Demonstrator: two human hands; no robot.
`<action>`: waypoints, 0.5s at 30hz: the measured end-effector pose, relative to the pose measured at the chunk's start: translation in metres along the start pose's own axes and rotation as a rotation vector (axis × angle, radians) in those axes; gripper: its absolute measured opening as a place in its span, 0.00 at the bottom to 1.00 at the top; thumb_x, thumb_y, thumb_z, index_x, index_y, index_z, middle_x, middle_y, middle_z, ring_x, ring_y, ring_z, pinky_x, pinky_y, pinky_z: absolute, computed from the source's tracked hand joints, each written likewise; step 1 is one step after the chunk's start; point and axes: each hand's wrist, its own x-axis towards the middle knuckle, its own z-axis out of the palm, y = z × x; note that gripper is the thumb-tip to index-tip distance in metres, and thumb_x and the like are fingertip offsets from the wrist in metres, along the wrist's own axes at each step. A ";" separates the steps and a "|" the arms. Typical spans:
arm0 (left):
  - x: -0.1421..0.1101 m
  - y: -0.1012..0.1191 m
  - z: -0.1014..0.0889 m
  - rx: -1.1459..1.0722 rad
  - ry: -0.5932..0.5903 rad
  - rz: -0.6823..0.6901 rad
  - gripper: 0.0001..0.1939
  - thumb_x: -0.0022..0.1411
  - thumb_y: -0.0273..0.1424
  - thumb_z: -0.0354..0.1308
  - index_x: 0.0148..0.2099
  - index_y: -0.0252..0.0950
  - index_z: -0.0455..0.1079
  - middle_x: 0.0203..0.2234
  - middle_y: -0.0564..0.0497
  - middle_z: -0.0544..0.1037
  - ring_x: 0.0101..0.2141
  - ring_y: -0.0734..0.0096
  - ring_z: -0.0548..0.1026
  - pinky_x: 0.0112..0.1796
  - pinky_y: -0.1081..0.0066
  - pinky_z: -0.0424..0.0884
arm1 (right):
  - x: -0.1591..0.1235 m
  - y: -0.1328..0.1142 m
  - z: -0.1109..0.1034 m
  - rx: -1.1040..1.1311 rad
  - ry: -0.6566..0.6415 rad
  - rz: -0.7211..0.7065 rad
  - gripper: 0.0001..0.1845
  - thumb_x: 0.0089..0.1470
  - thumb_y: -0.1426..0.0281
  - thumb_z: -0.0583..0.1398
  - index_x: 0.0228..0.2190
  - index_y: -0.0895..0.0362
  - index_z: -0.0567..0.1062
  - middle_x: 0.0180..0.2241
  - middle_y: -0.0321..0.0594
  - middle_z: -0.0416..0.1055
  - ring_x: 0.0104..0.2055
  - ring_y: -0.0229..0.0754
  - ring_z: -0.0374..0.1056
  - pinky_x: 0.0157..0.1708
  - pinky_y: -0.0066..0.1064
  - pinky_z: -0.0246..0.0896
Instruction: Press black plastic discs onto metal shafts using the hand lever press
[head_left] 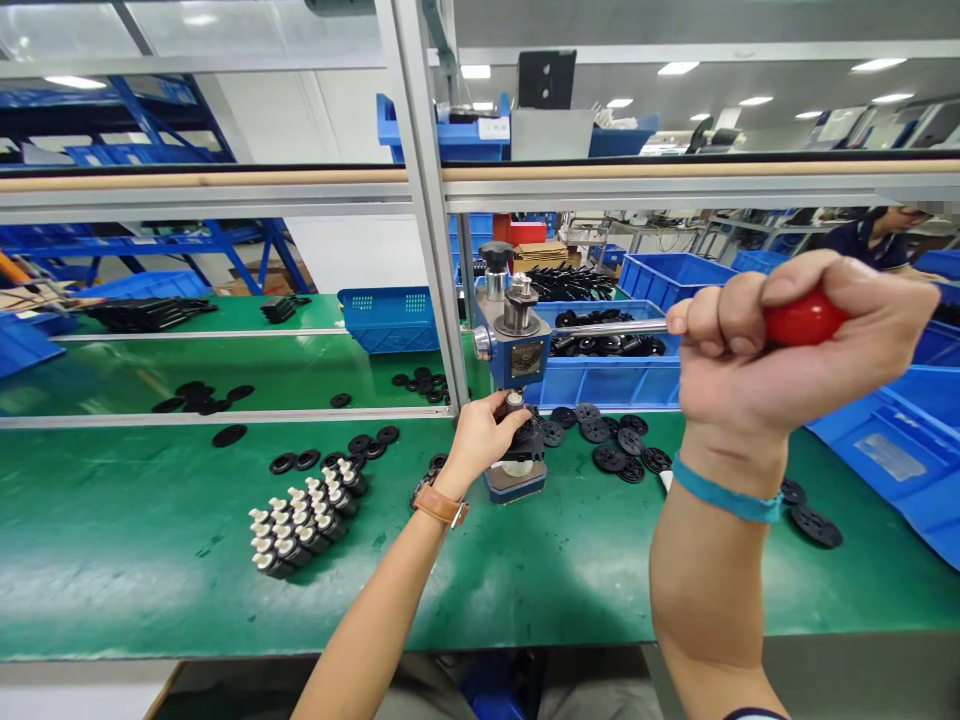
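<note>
A blue hand press (504, 350) stands on the green bench, its metal lever (619, 327) reaching out to the right. My right hand (739, 385) is closed around the lever's end, where a red ball knob (806, 318) shows between the fingers. Under the ram, my left hand (481, 438) pinches a small black part with a pale top (514, 400); the fingers partly hide it. To the left of that hand stand several black cylindrical parts with white stems (300, 525), grouped in rows.
Black discs (611, 445) lie right of the press, and more discs (367, 445) lie to its left. Behind it is a blue bin (607, 380) of black parts. Another blue bin (900, 450) sits at right. An aluminium post (427, 200) rises nearby. A person (874, 240) is at far right.
</note>
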 end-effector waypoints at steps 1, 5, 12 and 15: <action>0.000 -0.002 0.001 -0.004 -0.001 -0.001 0.08 0.63 0.34 0.63 0.40 0.34 0.79 0.32 0.49 0.85 0.33 0.63 0.80 0.33 0.71 0.69 | -0.006 0.000 -0.003 -0.009 0.005 -0.013 0.14 0.54 0.64 0.55 0.19 0.52 0.66 0.12 0.26 0.47 0.14 0.33 0.44 0.18 0.31 0.55; 0.000 -0.008 0.003 -0.019 -0.013 -0.013 0.10 0.63 0.35 0.63 0.41 0.34 0.80 0.33 0.46 0.86 0.34 0.60 0.82 0.35 0.70 0.73 | -0.030 0.000 -0.019 0.019 -0.023 0.018 0.16 0.58 0.66 0.53 0.19 0.53 0.64 0.13 0.27 0.45 0.14 0.34 0.43 0.23 0.34 0.58; -0.001 -0.011 0.004 -0.044 -0.021 -0.029 0.11 0.62 0.36 0.62 0.42 0.35 0.80 0.35 0.45 0.86 0.36 0.58 0.83 0.39 0.68 0.75 | -0.066 0.012 -0.043 0.131 -0.078 0.019 0.16 0.53 0.66 0.54 0.16 0.54 0.58 0.12 0.27 0.42 0.16 0.35 0.41 0.28 0.36 0.57; -0.002 -0.010 0.004 -0.050 -0.025 -0.036 0.12 0.62 0.36 0.62 0.42 0.35 0.81 0.35 0.46 0.86 0.36 0.58 0.83 0.39 0.67 0.75 | -0.074 0.016 -0.051 0.163 -0.111 0.029 0.17 0.52 0.65 0.55 0.16 0.54 0.57 0.12 0.28 0.42 0.16 0.34 0.41 0.29 0.37 0.56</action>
